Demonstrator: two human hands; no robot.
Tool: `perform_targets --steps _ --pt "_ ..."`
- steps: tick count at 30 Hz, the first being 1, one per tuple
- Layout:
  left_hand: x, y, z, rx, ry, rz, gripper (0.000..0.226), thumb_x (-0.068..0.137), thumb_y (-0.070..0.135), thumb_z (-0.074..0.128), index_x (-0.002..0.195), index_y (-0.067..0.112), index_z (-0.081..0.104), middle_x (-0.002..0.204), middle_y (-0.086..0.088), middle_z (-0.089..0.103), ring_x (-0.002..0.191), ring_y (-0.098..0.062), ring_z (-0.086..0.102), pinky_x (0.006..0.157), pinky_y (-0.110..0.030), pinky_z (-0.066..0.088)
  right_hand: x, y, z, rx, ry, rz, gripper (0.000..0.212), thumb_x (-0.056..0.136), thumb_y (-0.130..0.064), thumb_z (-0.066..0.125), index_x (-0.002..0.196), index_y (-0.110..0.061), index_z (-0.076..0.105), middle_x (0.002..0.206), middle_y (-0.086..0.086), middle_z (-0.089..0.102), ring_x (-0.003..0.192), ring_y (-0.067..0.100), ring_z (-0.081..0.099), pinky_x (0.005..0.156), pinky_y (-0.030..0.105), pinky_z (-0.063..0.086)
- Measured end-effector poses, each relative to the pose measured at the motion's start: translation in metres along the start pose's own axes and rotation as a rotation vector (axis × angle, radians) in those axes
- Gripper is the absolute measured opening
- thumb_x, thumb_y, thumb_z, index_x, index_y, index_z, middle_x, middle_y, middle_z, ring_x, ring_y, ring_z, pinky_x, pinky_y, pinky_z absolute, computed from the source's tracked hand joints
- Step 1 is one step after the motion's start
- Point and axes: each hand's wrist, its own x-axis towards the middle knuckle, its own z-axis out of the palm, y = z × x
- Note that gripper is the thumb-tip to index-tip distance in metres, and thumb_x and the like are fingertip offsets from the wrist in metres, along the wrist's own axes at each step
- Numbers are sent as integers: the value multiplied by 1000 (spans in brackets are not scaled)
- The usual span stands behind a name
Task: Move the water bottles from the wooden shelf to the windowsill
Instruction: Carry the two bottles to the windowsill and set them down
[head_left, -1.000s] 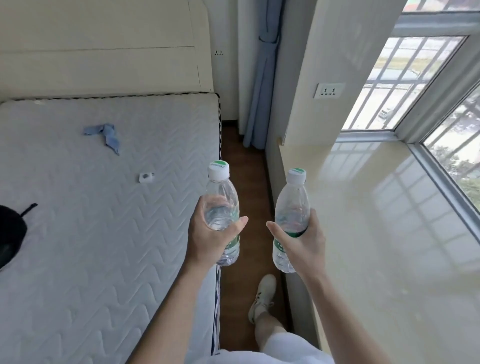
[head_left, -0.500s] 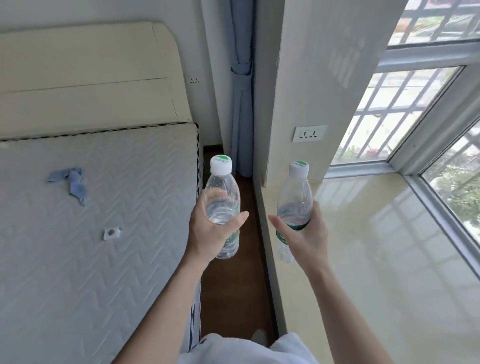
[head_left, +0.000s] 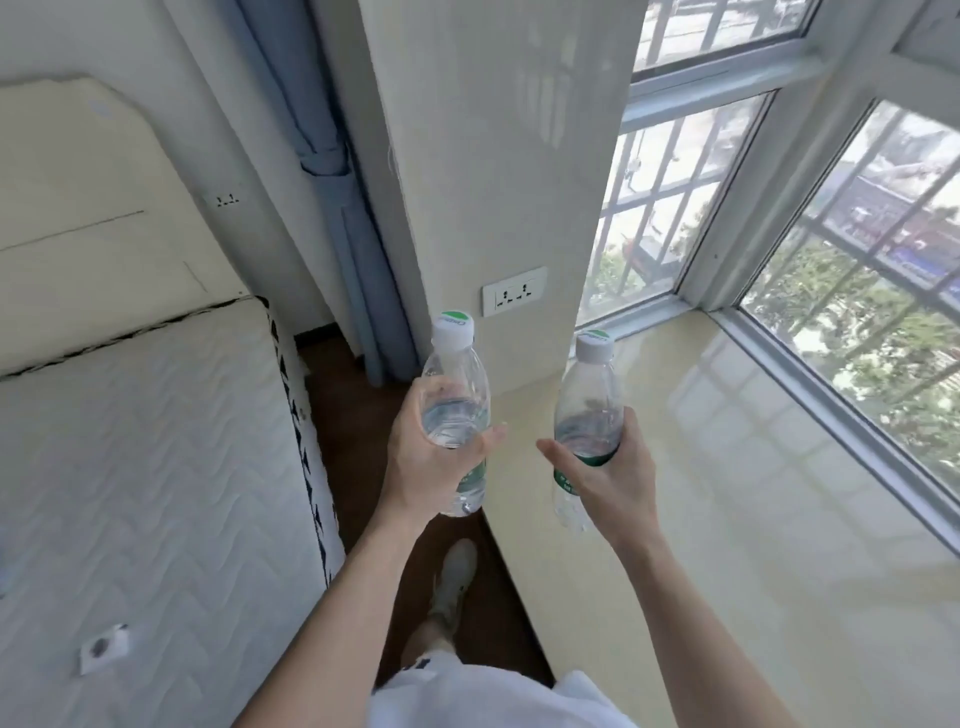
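Bottles are what you carry now, one in each hand, both upright and off any surface. Your left bottle (head_left: 457, 410) hangs over the dark floor strip (head_left: 353, 415) between the mattress (head_left: 156, 467) and the windowsill (head_left: 753, 519); your right bottle (head_left: 589, 421) is already above the sill's near left edge. The wooden shelf is out of view.

To set them down well, I'd judge you should bring both further right, well onto the glossy sill and away from its left edge, then lower each straight down until the base sits flat before letting go. Keep them apart so they don't knock, and stay short of the window frame (head_left: 831, 405) on the far right.

Your left hand (head_left: 434, 462) wraps the bottle's middle, fingers curled round it and thumb across the front. Your right hand (head_left: 605, 478) clasps its bottle at the green label, thumb stretched left, fingers round the far side.
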Motion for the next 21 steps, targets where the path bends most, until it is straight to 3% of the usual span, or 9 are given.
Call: perform_targets --steps 3,8,12,14,18,21 --pt "50 -6 15 -5 -109 15 48 66 16 90 96 32 56 93 25 63 95 8 59 80 -6 43 32 1 3 16 118 43 46 68 -24 92 96 -24 55 85 -6 66 72 2 62 60 15 49" --pt "133 -10 47 -20 -286 39 47 67 16 88 101 24 57 96 26 62 96 5 59 79 -6 43 81 -1 2 34 313 132 46 70 -19 90 101 -21 57 86 -5 66 68 -3 62 58 12 48" --pt "181 -15 77 -47 -442 26 49 67 19 89 103 25 57 98 22 62 97 5 59 80 -6 42 108 1 4 28 431 204 51 69 -20 91 101 -7 54 82 1 64 63 -1 60 56 16 49" --pt "194 -20 95 -65 -538 25 49 66 14 88 103 24 58 98 15 62 96 6 59 80 -5 41 110 6 2 14 483 248 53 66 -25 93 100 -11 55 86 3 66 70 5 63 62 22 51" --pt "204 -30 135 -90 -718 -1 51 65 12 89 104 23 58 99 16 65 98 5 60 84 -9 44 103 20 -8 21 595 350 50 67 -19 92 101 -13 56 89 5 66 69 9 62 58 16 50" --pt "203 -45 166 -79 -850 -26 52 65 8 89 102 28 58 106 5 66 101 -2 62 87 -16 47 90 42 -14 66 699 409 55 61 -33 91 103 -31 56 92 -6 68 83 15 67 70 25 54"
